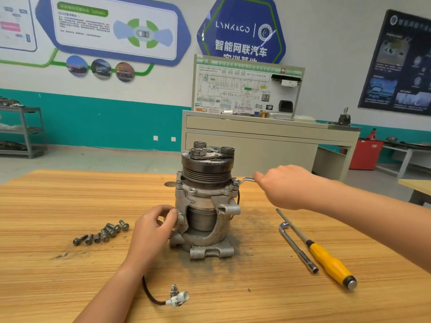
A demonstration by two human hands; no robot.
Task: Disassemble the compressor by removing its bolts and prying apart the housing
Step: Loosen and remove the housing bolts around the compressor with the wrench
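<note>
A grey cutaway compressor (205,206) stands upright on the wooden table (70,264), its black pulley on top. My left hand (155,227) grips the broken edge of the housing on its left side. My right hand (283,185) holds the handle of a slim metal wrench (245,180) whose far end sits on a bolt at the housing's upper right flange. Several removed bolts (102,233) lie in a loose row to the left of the compressor.
A yellow-handled screwdriver (326,257) and an L-shaped socket wrench (298,248) lie right of the compressor. A black cable with a white connector (176,299) lies near the front edge. Grey dust surrounds the compressor's base. A cabinet with a training board (245,89) stands behind the table.
</note>
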